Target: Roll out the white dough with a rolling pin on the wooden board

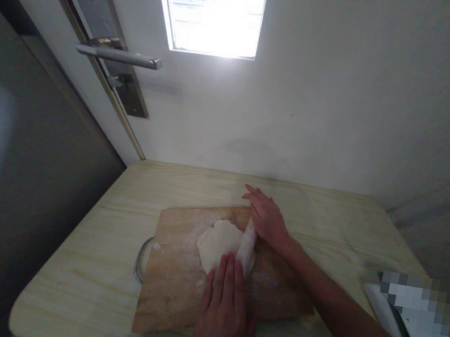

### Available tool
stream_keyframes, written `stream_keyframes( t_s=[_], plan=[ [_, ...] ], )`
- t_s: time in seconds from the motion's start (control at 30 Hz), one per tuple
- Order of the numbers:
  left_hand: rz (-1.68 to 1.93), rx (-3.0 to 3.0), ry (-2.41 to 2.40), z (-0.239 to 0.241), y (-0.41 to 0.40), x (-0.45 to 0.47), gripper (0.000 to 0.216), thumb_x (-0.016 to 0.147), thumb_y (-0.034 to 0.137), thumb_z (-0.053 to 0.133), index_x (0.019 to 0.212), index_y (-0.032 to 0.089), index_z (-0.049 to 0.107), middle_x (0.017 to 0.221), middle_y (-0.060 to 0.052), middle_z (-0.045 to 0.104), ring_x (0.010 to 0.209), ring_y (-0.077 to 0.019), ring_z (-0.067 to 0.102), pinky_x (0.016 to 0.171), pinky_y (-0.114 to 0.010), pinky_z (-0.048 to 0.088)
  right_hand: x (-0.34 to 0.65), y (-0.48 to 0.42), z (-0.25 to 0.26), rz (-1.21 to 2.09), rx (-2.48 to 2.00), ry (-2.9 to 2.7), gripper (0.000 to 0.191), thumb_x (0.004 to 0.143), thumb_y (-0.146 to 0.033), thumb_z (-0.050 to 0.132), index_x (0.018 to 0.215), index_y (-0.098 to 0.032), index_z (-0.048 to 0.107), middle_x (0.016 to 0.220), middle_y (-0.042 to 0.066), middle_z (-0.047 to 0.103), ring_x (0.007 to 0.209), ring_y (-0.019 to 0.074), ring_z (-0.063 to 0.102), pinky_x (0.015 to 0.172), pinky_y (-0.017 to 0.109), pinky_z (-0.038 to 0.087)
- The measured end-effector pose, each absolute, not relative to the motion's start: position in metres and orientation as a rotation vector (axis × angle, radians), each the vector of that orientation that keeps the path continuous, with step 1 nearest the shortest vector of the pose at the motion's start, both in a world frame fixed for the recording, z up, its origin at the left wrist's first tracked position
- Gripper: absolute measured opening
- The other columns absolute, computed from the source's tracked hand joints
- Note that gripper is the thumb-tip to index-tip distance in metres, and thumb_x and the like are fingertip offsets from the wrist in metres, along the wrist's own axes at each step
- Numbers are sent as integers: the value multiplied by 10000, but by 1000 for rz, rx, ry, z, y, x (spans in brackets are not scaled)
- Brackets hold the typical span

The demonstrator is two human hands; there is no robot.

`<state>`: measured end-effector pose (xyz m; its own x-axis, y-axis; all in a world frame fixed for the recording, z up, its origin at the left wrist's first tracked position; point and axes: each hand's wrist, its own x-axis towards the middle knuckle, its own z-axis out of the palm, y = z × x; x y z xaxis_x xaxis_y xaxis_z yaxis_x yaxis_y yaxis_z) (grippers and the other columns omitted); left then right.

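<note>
cream dough [214, 244] within board [169, 280] edges, room leftward; hands [222, 313] [269, 219] on rolling pin [247, 243]

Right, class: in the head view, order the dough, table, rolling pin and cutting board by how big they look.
Largest to smallest:
1. table
2. cutting board
3. dough
4. rolling pin, visible part only

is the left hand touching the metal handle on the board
Apart. The head view shows a wide stretch of wooden board between the left hand and the metal handle at the board's left edge.
</note>
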<state>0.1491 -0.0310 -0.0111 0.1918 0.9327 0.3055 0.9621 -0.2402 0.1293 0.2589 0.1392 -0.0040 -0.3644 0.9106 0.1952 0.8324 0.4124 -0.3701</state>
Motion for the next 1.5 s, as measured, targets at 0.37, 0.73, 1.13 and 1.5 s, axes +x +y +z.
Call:
stream_keyframes(
  t_s=[0.37,0.73,1.13,1.5],
  plan=[
    [-472,-2343,-1940,-15,-39,167,716,686,435,525,1239,32,314,1295,-182,326,1193,-285,280,907,-391,387,268,133,-9,317,-1411,-2180,305,793,-157,238,951,-201,495,1303,51,352,1175,195,317,891,425,317],
    [-367,-2390,-1892,-13,-43,181,775,679,460,548,1267,40,271,1321,-195,264,1191,-323,270,877,-425,412,281,119,-6,379,-1465,-2124,453,791,-152,219,1234,-175,311,1004,67,549,1069,194,427,912,452,257],
    [-328,-2296,-1923,-18,-51,201,873,546,531,633,1233,70,356,1325,-191,257,1162,-384,284,866,-472,398,295,109,-12,362,-1501,-2062,447,800,-171,220,1237,-151,311,1122,98,519,1111,201,401,922,475,256],
    [-436,-2417,-1818,-25,-57,210,810,607,565,560,1254,134,329,1235,-143,423,1192,-398,202,864,-565,332,319,96,-26,353,-1437,-2000,366,787,-180,253,1074,-148,479,1194,111,467,1137,173,372,945,408,286]
  ],
)
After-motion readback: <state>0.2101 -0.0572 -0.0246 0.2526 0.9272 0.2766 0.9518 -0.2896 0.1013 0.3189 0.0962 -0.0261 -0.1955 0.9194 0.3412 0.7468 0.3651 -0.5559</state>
